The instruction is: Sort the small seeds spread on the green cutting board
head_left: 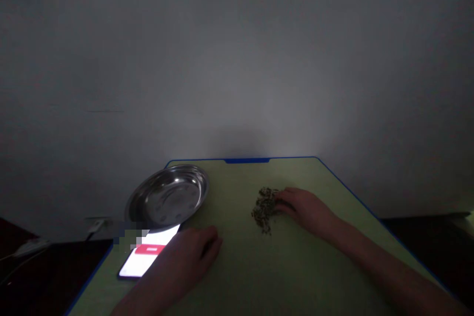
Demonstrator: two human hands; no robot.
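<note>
A small heap of dark and pale bits [263, 210], like seeds or husks, lies on the yellow-green table. At its right edge, my right hand [301, 207] touches it with bent fingers drawn together. Whatever is between those fingertips is hidden. My left hand [192, 252] rests on the table left of the heap, fingers curled in and thumb close to them, with nothing visible in it. Beside and partly under my left forearm is a lit phone [150, 252] with a white and red screen. Just beyond the phone stands a shiny metal basin [174, 197].
The table has a blue rim [247, 160] and stands against a grey wall [237, 59]. A plug with a cable [95, 227] is at the wall on the left, and a white power strip [31, 247] lies lower down. The light is dim.
</note>
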